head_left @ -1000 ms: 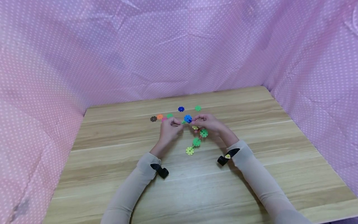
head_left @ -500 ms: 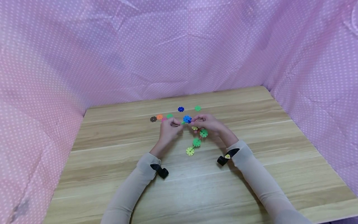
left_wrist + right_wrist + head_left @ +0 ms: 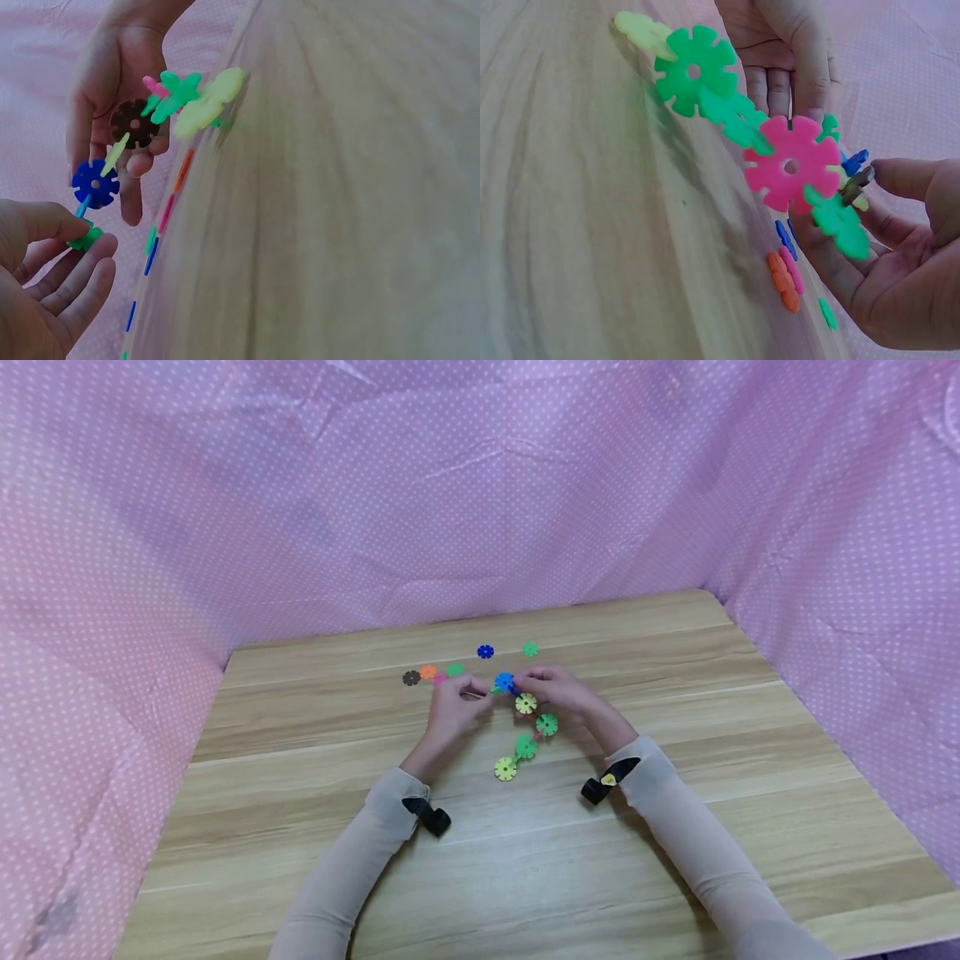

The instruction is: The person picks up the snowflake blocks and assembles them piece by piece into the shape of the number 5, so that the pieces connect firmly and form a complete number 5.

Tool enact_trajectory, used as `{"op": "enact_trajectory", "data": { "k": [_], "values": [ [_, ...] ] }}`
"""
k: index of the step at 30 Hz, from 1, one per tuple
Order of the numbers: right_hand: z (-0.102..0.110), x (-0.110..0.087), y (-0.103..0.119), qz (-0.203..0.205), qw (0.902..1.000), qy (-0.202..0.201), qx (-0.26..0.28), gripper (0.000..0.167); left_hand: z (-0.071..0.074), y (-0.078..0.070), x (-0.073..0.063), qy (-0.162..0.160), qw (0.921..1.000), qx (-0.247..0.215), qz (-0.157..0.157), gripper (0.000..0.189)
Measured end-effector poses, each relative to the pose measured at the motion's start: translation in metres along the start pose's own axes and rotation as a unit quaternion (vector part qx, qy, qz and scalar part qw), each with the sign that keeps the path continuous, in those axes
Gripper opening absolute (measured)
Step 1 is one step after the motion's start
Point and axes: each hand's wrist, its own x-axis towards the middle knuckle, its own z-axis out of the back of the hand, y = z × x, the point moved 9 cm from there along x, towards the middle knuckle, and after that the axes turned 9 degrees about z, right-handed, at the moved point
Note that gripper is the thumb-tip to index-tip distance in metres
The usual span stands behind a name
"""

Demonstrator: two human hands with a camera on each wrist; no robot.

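Observation:
A chain of slotted plastic snowflake discs hangs between the hands, its lower end made of green discs (image 3: 547, 725) and a yellow disc (image 3: 505, 769). My left hand (image 3: 453, 703) pinches a green disc (image 3: 85, 237) at the chain's upper end. Joined to it is a light blue disc (image 3: 504, 682), then a dark blue disc (image 3: 96, 184). My right hand (image 3: 564, 690) holds the chain near a brown disc (image 3: 135, 124), its fingers partly behind that disc. Below this, a pink disc (image 3: 791, 163) links green ones in the right wrist view.
On the wooden table (image 3: 510, 877) loose discs lie beyond the hands: brown (image 3: 412, 678), orange (image 3: 428, 672), pink (image 3: 440, 680), green (image 3: 456, 670), dark blue (image 3: 485, 652) and another green (image 3: 531, 649). Pink dotted cloth (image 3: 480, 510) hangs behind and at both sides.
The chain has turned a little: a yellow disc under the right fingers, partly covered before, now faces up in full. Its lower end has shifted slightly down and left. Both hands stay nearly in place.

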Motion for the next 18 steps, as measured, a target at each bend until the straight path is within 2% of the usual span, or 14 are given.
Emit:
{"op": "enact_trajectory", "data": {
  "k": [4, 8, 18],
  "values": [
    [0.001, 0.000, 0.001, 0.008, 0.9995, -0.010, -0.029, 0.032, -0.006, -0.004, -0.001, 0.027, 0.9993, 0.004, -0.027, 0.009],
    [0.002, 0.001, 0.003, 0.020, 0.9987, -0.014, -0.045, 0.027, -0.008, -0.007, -0.002, 0.035, 0.9982, 0.003, -0.048, 0.009],
    [0.001, 0.000, 0.005, 0.031, 0.9985, -0.016, -0.043, 0.021, -0.003, -0.014, -0.004, 0.048, 0.9964, 0.030, -0.063, 0.005]
  ]
}}
